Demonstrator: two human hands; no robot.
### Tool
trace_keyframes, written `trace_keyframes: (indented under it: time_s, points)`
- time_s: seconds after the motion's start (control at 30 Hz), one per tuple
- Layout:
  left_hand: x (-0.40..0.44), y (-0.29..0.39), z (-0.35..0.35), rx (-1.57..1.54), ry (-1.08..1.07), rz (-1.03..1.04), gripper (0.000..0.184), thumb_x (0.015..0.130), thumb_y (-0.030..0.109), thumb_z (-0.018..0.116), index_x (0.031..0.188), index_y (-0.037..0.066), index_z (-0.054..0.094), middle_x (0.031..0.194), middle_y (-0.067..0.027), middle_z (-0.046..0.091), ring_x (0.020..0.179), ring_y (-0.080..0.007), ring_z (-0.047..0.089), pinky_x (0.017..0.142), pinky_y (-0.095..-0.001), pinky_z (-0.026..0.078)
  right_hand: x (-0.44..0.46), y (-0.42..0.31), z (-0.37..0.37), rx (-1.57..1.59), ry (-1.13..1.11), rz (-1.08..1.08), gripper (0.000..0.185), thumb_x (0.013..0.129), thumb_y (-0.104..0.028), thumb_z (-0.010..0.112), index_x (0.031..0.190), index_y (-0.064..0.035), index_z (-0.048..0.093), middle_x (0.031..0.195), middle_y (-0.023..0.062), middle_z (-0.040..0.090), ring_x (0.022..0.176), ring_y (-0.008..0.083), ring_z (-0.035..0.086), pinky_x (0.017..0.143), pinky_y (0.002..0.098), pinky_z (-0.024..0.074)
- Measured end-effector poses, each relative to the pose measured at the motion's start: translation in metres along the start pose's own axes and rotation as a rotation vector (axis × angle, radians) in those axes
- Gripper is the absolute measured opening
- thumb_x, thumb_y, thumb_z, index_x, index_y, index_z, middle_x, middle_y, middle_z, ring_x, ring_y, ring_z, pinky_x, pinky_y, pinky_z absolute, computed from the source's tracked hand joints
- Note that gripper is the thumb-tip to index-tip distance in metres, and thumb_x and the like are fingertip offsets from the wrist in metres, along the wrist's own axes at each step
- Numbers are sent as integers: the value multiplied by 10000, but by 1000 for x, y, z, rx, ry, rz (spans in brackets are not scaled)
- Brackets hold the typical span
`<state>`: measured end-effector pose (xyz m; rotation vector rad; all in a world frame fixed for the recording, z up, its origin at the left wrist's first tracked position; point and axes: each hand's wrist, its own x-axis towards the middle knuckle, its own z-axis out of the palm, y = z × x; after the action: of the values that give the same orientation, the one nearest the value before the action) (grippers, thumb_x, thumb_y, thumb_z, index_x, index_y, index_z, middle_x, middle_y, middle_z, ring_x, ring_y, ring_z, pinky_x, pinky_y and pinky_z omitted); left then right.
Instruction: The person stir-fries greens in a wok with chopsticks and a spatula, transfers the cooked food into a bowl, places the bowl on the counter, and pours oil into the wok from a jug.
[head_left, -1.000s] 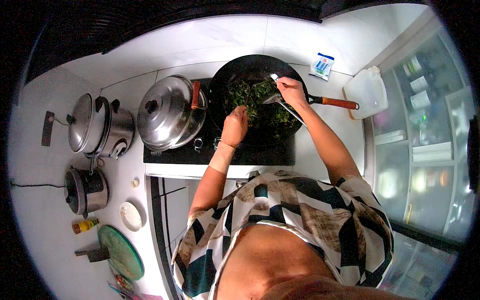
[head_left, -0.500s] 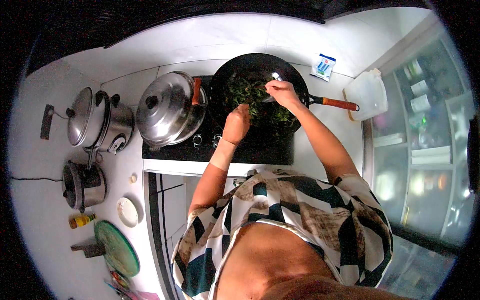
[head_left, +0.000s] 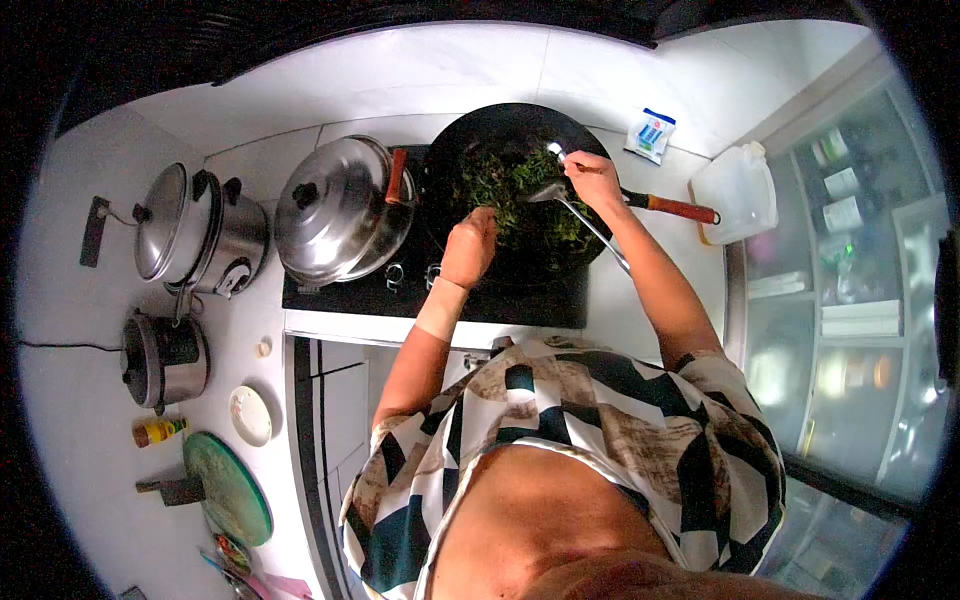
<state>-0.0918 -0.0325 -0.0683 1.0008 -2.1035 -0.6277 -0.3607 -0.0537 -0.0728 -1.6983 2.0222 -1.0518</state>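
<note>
A black wok (head_left: 500, 125) on the stove holds chopped dark leafy greens (head_left: 505, 185). At the wok's near left side, my left hand (head_left: 470, 247) is closed with its fingertips over the greens; whatever is in it stays hidden. My right hand (head_left: 594, 182) is closed in a pinch over the right part of the wok, and I cannot make out anything between its fingers. A metal ladle or spatula (head_left: 547, 192) lies with its head in the greens, its thin handle slanting towards me past my right forearm.
Left of the wok stands a lidded steel pot (head_left: 330, 215); the wok's wooden handle (head_left: 680, 209) points right. Beyond are a white-blue packet (head_left: 650, 135) and a plastic container (head_left: 738, 195). Cookers (head_left: 235, 245), a small dish (head_left: 250, 415) and a green cutting board (head_left: 235, 490) line the left counter.
My right hand has shifted slightly right and up from the greens. More of the ladle or spatula and its handle now shows. The left hand has barely moved.
</note>
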Motion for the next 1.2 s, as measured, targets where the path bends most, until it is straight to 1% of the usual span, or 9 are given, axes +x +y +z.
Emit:
trace_keyframes:
  time_s: [0.1,0.3,0.43,0.67,0.8,0.9,1.03,1.1,1.2]
  points:
    - [1,5,4,-28,-27,-52,156,849,65,514,978,-16,548,840,-240,614,774,-404,601,666,-434,508,-5,-3,11,381,0,-46,94,837,-87,608,896,-32,656,785,44,664,692,101,609,641,238,487]
    - [0,0,4,34,-36,-2,164,850,65,505,988,-13,549,849,-237,613,780,-406,600,676,-435,508,-2,4,24,242,-42,12,80,829,-61,598,877,-31,655,762,49,660,670,104,609,617,240,487]
    - [-3,4,-2,-24,-10,-38,167,841,59,506,987,-9,550,853,-237,612,777,-408,599,678,-442,506,3,-19,-14,-344,-43,-98,75,790,-134,580,788,-74,626,662,143,539,570,138,544,550,285,445]
    - [-2,5,11,1,-22,2,168,835,53,502,985,-6,552,855,-240,613,771,-404,600,664,-444,506,-7,-43,29,169,-50,-182,32,804,-86,592,793,-63,611,656,65,580,601,100,520,562,266,434]
    - [-11,6,-5,75,20,38,165,842,55,489,981,-11,548,841,-239,611,747,-399,602,648,-442,508,3,-7,18,-30,25,-187,46,804,-69,573,768,-51,594,615,55,526,570,107,497,550,247,420]
    - [-15,11,-8,95,59,82,151,852,60,473,962,-16,541,819,-233,607,720,-395,602,628,-439,510,3,-11,-1,-126,103,-183,54,806,-71,581,788,-62,631,660,89,607,595,125,576,563,269,458]
    - [-11,14,4,103,19,55,127,861,68,458,922,-17,531,787,-228,599,677,-390,601,584,-434,509,-5,-35,19,156,-107,-102,108,828,-103,605,915,-58,651,771,77,668,709,129,632,644,260,493]
    - [-12,10,5,174,29,85,115,858,56,457,916,-17,524,780,-229,596,651,-380,603,554,-426,508,-8,-35,32,170,-218,-40,96,839,-102,591,905,-59,647,765,69,659,708,124,625,640,269,490]
    - [-17,11,-8,235,41,90,124,854,55,464,934,-16,526,795,-227,600,646,-372,608,551,-421,510,-5,-21,23,2,-65,-173,39,802,-50,554,777,-43,583,653,106,568,584,165,547,560,294,444]
